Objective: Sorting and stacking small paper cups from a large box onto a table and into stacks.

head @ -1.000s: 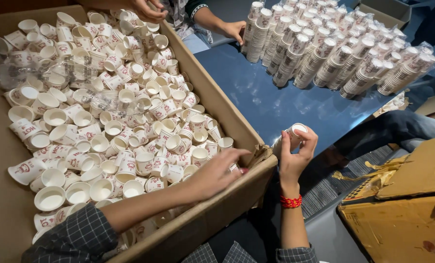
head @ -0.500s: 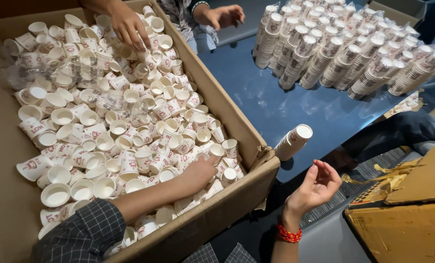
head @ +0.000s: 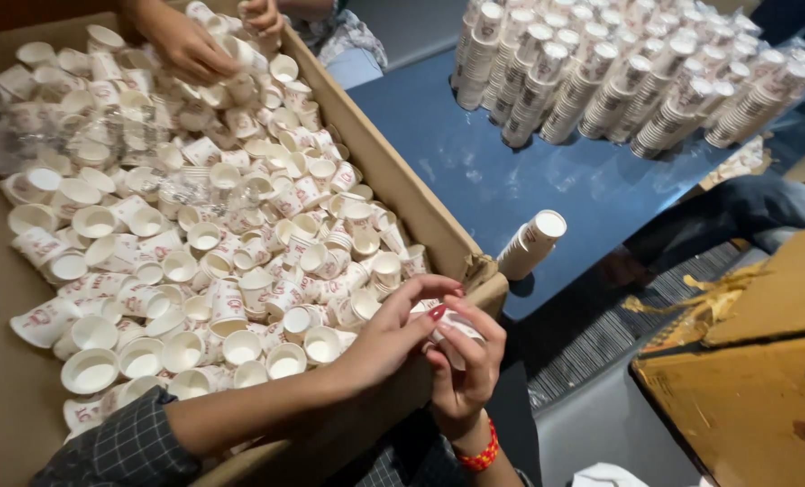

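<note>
Both hands are now meeting at the near corner of the box (head: 439, 225), where half a second ago they were apart. The left hand (head: 393, 329) is curling its fingers over a small white cup (head: 452, 326), pinching its rim, having lifted off the loose cups (head: 213, 234) it was resting on inside the box. The right hand (head: 466, 370), which was lying open and empty, palm up, lower down, is now cupping the same cup from beneath, fingers closed around it. So the cup is sitting between the two hands, just over the torn cardboard edge, mostly hidden by fingers. A red bracelet (head: 479, 455) is showing on the right wrist.

Just beyond the corner, a short stack (head: 530, 243) of nested cups is lying tilted on the blue table (head: 475, 171), in much the same spot as before. Farther back, many tall stacks (head: 637, 72) are leaning in rows on that table.

At the far end of the box, another person's hands (head: 191, 41) are working among the loose cups, holding some; they are sitting closer together than earlier. A brown carton (head: 754, 361) is standing at lower right.
</note>
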